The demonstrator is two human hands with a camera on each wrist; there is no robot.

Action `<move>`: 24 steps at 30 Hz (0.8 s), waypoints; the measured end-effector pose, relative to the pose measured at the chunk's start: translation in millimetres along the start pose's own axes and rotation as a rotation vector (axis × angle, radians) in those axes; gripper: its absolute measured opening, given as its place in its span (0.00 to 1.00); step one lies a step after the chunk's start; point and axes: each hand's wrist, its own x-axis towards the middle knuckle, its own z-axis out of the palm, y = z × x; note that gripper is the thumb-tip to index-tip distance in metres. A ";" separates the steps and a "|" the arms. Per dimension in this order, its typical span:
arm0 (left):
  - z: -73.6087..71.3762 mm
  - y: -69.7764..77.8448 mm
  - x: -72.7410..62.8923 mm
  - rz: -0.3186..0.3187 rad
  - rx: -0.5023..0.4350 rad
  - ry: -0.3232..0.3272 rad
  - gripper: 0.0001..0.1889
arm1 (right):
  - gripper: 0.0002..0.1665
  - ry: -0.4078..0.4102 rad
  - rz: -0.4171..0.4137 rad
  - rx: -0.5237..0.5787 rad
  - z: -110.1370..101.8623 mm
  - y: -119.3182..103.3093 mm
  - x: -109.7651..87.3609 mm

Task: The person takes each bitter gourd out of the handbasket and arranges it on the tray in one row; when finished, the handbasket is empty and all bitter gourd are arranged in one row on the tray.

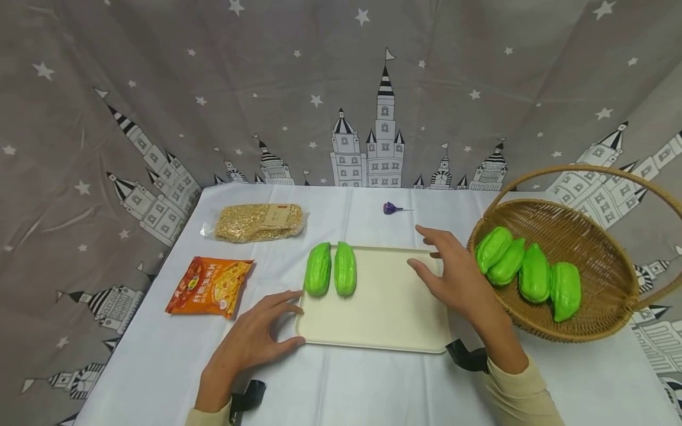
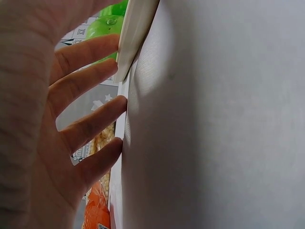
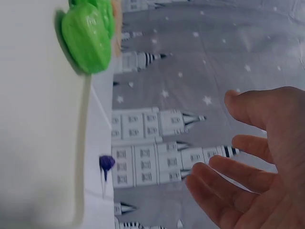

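At the left edge of a cream tray (image 1: 383,319), my left hand (image 1: 258,334) has its fingers spread, the fingertips right at the rim. In the left wrist view, the fingers (image 2: 90,121) are fairly straight with gaps between them. Two bright green ridged fruits (image 1: 318,269) stand side by side at the tray's left end. My right hand (image 1: 453,275) hovers over the tray's right end, thumb and fingers apart, holding nothing. To its right, a wicker basket (image 1: 607,266) contains several more green ridged fruits (image 1: 534,273).
Left of the tray lie an orange snack bag (image 1: 210,287) and a clear pack of yellow grains (image 1: 261,222). A purple-wrapped lollipop (image 1: 391,208) lies behind the tray. The basket's tall handle (image 1: 578,168) arches over it. A grey printed curtain (image 1: 314,71) hangs behind the white-covered table.
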 end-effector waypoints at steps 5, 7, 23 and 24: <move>-0.9 0.8 -0.2 -0.022 0.003 -0.017 0.27 | 0.37 0.065 0.060 -0.014 -12.4 9.4 -5.2; -1.1 0.6 -0.4 -0.020 0.003 -0.014 0.27 | 0.36 0.094 0.074 -0.018 -15.5 13.8 -6.7; -0.6 0.3 0.5 -0.005 0.000 0.001 0.27 | 0.29 0.253 0.218 -0.001 -43.6 44.6 -15.5; -0.5 0.2 0.5 -0.007 0.000 0.000 0.27 | 0.29 0.249 0.242 -0.018 -45.4 46.8 -15.5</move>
